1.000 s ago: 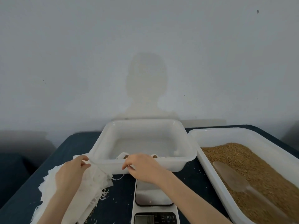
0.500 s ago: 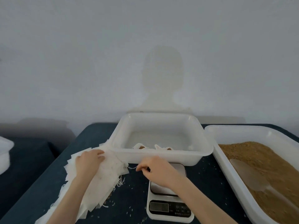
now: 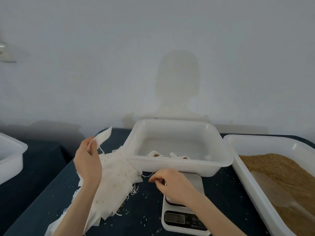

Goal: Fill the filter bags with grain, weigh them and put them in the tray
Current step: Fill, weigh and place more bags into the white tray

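Note:
My left hand (image 3: 87,163) pinches one white filter bag (image 3: 103,137) and holds it lifted above the pile of empty filter bags (image 3: 115,181) on the dark table. My right hand (image 3: 167,182) hovers over the white scale (image 3: 183,213), fingers curled around a thin white string (image 3: 146,175) from the pile. Behind the scale stands the white tray (image 3: 177,165), which holds two filled bags (image 3: 168,155) at its near wall. On the right, a large white tub (image 3: 245,181) holds brown grain (image 3: 281,174) with a translucent scoop (image 3: 269,188) lying in it.
Loose grains are scattered on the dark tablecloth (image 3: 144,208) around the scale. Another white tub (image 3: 10,155) sits on a separate surface at the far left. A plain wall stands right behind the table.
My left hand has lifted one filter bag up off the pile. My right hand has stayed over the scale, by the tray's near wall. The camera has turned left.

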`<action>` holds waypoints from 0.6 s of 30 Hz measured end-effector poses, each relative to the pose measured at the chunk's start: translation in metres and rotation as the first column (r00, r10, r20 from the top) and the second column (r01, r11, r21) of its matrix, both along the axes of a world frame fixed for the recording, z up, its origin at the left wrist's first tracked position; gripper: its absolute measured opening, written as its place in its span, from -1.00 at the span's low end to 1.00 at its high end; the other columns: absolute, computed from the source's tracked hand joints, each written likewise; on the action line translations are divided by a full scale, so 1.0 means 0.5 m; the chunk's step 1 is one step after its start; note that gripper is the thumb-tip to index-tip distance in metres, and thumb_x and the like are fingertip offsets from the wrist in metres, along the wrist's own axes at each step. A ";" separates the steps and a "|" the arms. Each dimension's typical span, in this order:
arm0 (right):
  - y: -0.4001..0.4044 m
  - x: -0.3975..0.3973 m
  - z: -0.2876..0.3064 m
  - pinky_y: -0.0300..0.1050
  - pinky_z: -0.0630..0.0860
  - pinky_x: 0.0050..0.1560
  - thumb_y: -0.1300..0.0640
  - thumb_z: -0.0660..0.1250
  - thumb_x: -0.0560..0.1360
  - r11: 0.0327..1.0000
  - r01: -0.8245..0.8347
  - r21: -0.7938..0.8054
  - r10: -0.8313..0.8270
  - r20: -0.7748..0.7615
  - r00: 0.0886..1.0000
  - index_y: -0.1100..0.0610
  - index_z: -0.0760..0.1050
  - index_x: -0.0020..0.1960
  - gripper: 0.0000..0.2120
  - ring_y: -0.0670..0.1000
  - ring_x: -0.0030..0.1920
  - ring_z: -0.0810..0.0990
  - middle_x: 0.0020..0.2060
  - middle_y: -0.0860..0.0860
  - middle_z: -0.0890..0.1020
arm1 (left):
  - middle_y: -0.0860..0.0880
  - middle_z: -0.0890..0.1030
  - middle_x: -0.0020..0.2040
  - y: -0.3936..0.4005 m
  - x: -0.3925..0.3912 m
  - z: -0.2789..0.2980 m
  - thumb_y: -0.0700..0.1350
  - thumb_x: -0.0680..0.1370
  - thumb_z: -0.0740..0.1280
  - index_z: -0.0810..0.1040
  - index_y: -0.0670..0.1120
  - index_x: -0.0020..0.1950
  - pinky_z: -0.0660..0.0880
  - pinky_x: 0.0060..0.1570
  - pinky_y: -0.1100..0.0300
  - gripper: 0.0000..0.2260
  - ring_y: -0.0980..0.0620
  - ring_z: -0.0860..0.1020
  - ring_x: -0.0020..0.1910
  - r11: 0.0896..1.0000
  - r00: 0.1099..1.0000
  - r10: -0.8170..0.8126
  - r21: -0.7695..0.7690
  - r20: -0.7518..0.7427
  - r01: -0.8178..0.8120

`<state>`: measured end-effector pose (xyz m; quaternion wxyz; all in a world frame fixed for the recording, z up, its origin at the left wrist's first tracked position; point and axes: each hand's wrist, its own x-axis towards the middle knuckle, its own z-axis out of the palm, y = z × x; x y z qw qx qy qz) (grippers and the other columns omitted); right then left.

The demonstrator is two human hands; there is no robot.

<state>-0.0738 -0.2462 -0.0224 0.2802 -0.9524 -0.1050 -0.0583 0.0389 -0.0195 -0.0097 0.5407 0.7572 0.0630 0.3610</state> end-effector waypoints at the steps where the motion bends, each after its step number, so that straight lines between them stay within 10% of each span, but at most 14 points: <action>1: 0.000 -0.002 0.001 -0.27 0.50 0.04 0.12 0.21 0.56 0.999 0.019 0.045 -0.019 -0.002 1.000 -0.07 0.62 0.13 -0.73 -0.19 -0.07 0.57 0.04 -0.17 0.66 | 0.04 0.61 -0.08 -0.008 -0.015 0.013 -0.15 0.63 0.21 0.54 0.04 0.10 0.47 -0.15 0.12 -0.85 0.19 0.52 -0.18 0.997 0.998 -0.066 -0.028 0.022 0.066; 7: -0.015 -0.024 0.031 -0.31 0.50 -0.10 0.11 0.25 0.59 0.838 0.141 0.527 -0.182 0.027 0.983 -0.15 0.49 0.15 -0.79 -0.17 -0.13 0.58 -0.09 -0.15 0.64 | 0.12 0.62 -0.21 -0.083 -0.110 0.075 -0.40 0.48 0.24 0.56 0.08 -0.08 0.39 -0.34 0.39 -0.64 0.23 0.52 -0.35 0.872 0.874 -0.458 0.110 -0.160 0.477; 11: -0.031 -0.051 0.044 -0.24 0.54 -0.21 0.16 0.21 0.61 0.602 0.155 0.783 -0.200 -0.040 0.979 -0.04 0.54 0.09 -0.82 -0.21 -0.19 0.56 -0.19 -0.19 0.63 | 0.08 0.62 -0.27 -0.135 -0.150 0.074 -0.21 0.54 0.32 0.58 0.11 -0.14 0.38 -0.36 0.46 -0.80 0.27 0.51 -0.40 0.707 0.740 -0.591 0.235 -0.321 0.667; 18: -0.070 -0.082 0.014 -0.22 0.47 -0.13 0.20 0.34 0.54 0.802 0.222 0.554 -0.249 -0.028 0.968 0.05 0.61 -0.16 -0.87 -0.05 -0.18 0.59 -0.21 -0.01 0.67 | 0.28 0.57 -0.31 -0.188 -0.182 0.032 0.02 0.61 0.22 0.59 0.14 -0.15 0.36 -0.33 0.41 -0.80 0.30 0.46 -0.40 0.560 0.530 -0.732 0.065 -0.429 0.826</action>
